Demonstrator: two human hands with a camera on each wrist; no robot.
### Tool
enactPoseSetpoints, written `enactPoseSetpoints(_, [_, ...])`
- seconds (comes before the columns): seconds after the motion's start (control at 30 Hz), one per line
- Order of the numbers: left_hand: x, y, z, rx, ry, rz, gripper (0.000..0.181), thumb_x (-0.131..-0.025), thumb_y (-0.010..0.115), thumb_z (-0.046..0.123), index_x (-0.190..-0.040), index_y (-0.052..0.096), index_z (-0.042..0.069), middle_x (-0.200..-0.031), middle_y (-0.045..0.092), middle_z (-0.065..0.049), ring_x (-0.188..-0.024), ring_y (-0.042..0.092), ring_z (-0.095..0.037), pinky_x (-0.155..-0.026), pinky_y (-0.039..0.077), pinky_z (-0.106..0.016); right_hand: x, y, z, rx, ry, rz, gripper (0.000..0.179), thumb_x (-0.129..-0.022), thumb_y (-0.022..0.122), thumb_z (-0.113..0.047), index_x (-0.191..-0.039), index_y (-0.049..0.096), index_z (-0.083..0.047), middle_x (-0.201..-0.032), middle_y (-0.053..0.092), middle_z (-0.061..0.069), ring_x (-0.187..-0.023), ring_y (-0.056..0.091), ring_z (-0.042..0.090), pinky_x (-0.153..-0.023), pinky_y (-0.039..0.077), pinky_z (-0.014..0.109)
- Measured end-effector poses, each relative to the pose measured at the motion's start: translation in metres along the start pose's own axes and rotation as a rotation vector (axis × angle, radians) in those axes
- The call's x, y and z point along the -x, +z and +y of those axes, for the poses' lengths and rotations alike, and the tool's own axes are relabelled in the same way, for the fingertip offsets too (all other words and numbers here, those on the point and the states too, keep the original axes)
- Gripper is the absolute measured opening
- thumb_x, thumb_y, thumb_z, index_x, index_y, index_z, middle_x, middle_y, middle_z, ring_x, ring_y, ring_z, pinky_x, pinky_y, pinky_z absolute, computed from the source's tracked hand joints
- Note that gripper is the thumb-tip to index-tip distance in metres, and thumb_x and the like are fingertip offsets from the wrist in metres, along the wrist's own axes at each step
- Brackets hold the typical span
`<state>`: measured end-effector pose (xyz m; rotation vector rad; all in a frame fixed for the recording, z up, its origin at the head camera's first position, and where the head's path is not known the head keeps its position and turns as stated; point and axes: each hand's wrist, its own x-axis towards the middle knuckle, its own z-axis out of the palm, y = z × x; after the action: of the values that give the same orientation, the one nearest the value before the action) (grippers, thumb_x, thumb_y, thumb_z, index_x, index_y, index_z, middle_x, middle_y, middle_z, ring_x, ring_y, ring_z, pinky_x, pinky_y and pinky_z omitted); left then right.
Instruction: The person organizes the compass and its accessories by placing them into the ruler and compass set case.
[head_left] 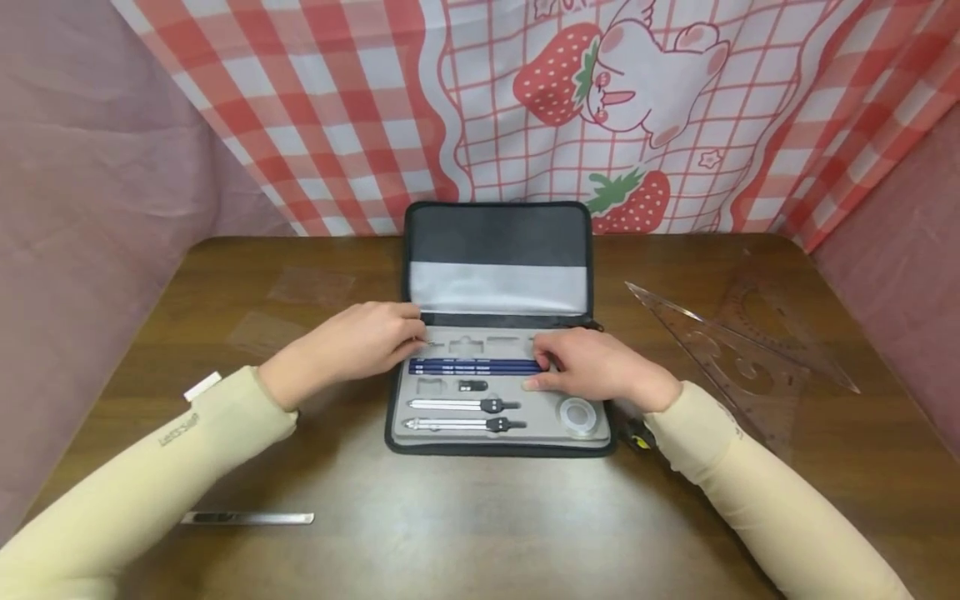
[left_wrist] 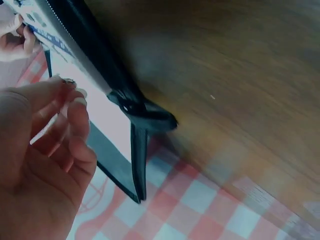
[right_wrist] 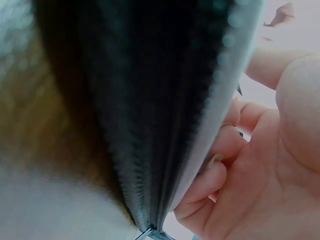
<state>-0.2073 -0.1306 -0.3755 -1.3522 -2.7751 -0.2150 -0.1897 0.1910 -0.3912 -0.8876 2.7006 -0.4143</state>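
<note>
A dark zip case (head_left: 498,450) lies unfolded, its grey tray holding blue pencils (head_left: 472,367), two silver compasses (head_left: 450,405), a small black piece (head_left: 472,386) and a round clear container (head_left: 577,414). At the tray's upper left, my left hand (head_left: 367,337) pinches a small metal piece (left_wrist: 68,80) between thumb and fingertips; its kind is too small to tell. My right hand (head_left: 588,362) rests over the right ends of the pencils, fingers bent and thumb lower on the tray. Whether it grips anything is hidden.
Clear set squares (head_left: 697,312) lie on the table at right. A silver cutter-like strip (head_left: 251,518) lies at front left. Clear plastic pieces (head_left: 311,285) are at back left. A black and yellow item (head_left: 639,435) sits under the right wrist. A checked cloth (head_left: 345,125) hangs behind.
</note>
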Motion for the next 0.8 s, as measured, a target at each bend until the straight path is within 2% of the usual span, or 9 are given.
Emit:
enactPoseSetpoints(0.13, [-0.009, 0.006, 0.003, -0.062, 0.000, 0.003, 0.012, -0.093, 0.072, 0.020, -0.093, 0.075, 0.008, -0.076, 0.054, 0.000, -0.063, 0.055, -0.015, -0.059, 0.051, -0.031, -0.001, 0.000, 0.000, 0.003, 0.004, -0.003, 0.035, -0.089, 0.073, -0.046, -0.082, 0.051, -0.020, -0.069, 0.050, -0.005, -0.064, 0.048, 0.013, -0.058, 0.035, 0.031])
enactPoseSetpoints(0.33, [-0.012, 0.012, 0.004, -0.188, 0.051, 0.018, 0.009, -0.093, 0.070, 0.012, -0.093, 0.076, 0.006, -0.076, 0.054, -0.003, -0.060, 0.053, -0.016, -0.053, 0.051, -0.030, -0.001, 0.000, 0.000, 0.002, 0.018, -0.012, 0.034, -0.089, 0.073, -0.047, -0.082, 0.051, -0.021, -0.069, 0.050, -0.005, -0.063, 0.048, 0.013, -0.058, 0.035, 0.031])
enactPoseSetpoints(0.4, [-0.011, 0.014, 0.003, -0.180, 0.045, 0.031, 0.008, -0.092, 0.071, 0.013, -0.094, 0.077, 0.007, -0.077, 0.055, -0.002, -0.060, 0.053, -0.015, -0.054, 0.051, -0.031, -0.001, 0.000, 0.000, 0.000, 0.016, -0.012, 0.034, -0.089, 0.072, -0.047, -0.082, 0.051, -0.021, -0.069, 0.050, -0.005, -0.063, 0.048, 0.013, -0.057, 0.035, 0.031])
enactPoseSetpoints(0.5, [-0.011, 0.015, 0.002, -0.114, 0.003, 0.053, 0.007, -0.091, 0.073, 0.017, -0.093, 0.076, 0.010, -0.078, 0.057, 0.000, -0.061, 0.054, -0.014, -0.056, 0.051, -0.031, -0.002, 0.001, 0.000, -0.001, 0.014, -0.009, 0.034, -0.089, 0.072, -0.046, -0.082, 0.051, -0.021, -0.069, 0.051, -0.005, -0.063, 0.048, 0.013, -0.058, 0.036, 0.031])
enactPoseSetpoints(0.6, [-0.009, 0.016, 0.001, -0.075, -0.013, 0.060, 0.006, -0.091, 0.074, 0.018, -0.091, 0.075, 0.012, -0.079, 0.058, 0.001, -0.062, 0.055, -0.014, -0.058, 0.052, -0.031, -0.002, 0.001, 0.001, -0.001, 0.008, -0.011, 0.033, -0.089, 0.072, -0.047, -0.083, 0.052, -0.021, -0.070, 0.051, -0.006, -0.064, 0.048, 0.013, -0.058, 0.036, 0.031])
enactPoseSetpoints(0.8, [-0.006, 0.016, 0.001, -0.086, -0.012, 0.046, 0.009, -0.090, 0.075, 0.020, -0.093, 0.077, 0.012, -0.078, 0.056, 0.001, -0.061, 0.051, -0.013, -0.055, 0.047, -0.027, -0.003, 0.002, 0.000, 0.001, 0.011, -0.014, 0.034, -0.089, 0.072, -0.047, -0.083, 0.052, -0.021, -0.070, 0.051, -0.006, -0.063, 0.048, 0.013, -0.057, 0.036, 0.031])
